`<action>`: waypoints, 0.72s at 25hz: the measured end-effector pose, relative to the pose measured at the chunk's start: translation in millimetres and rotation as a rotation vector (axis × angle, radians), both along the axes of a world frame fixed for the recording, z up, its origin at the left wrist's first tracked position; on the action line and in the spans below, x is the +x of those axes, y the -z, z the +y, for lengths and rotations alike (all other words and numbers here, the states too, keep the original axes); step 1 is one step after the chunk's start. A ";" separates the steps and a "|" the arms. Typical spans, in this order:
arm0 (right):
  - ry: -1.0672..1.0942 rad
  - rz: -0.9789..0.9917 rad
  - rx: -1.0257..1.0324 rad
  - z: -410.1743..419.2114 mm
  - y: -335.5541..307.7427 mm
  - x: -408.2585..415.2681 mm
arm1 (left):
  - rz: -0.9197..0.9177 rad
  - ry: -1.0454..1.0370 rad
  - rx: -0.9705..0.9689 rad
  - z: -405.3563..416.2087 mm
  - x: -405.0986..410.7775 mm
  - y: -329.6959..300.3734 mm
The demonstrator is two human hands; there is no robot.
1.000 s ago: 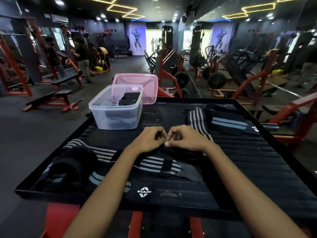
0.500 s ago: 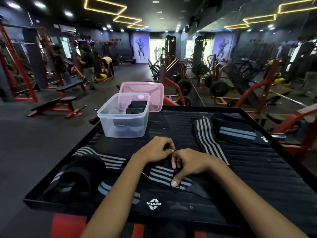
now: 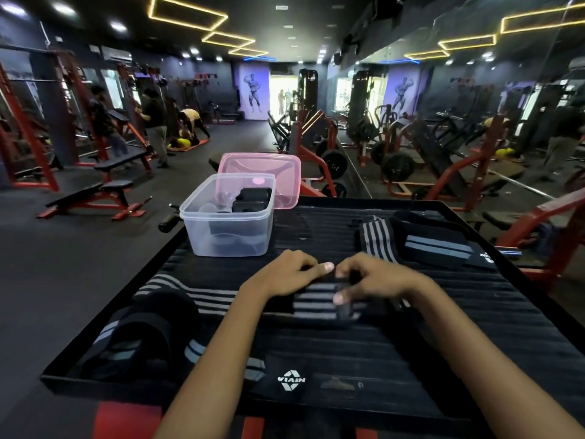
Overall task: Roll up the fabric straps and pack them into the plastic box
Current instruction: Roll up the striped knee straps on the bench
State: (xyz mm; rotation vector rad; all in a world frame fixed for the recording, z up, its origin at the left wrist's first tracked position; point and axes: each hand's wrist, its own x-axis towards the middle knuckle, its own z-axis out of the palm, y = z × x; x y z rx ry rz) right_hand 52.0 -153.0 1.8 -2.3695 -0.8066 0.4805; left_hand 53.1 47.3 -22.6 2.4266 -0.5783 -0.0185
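Since a second ago the hands have unbunched and spread along the striped strap (image 3: pixel 319 304), which lies on the black tray (image 3: pixel 474 337) just in front of the plastic box (image 3: pixel 228 229); the roll looks barely started. The left hand (image 3: pixel 285 275) curls over the strap's end, gripping it. The right hand (image 3: pixel 376 280) pinches it beside, thumb pressing the stripes. Rolled straps (image 3: pixel 253 199) already sit in the box.
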 end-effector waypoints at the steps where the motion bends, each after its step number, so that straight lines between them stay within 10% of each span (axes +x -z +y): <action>1: 0.085 -0.075 0.014 -11.1 -8.2 7.8 | 0.011 -0.020 -0.013 2.6 -1.5 -2.3; 11: 0.757 -0.614 -0.103 -71.3 -85.1 57.6 | 0.140 -0.084 0.029 22.5 4.3 -3.6; 18: 0.833 -0.892 0.128 -54.2 -60.3 65.1 | 0.154 -0.153 -0.111 17.8 6.0 -7.1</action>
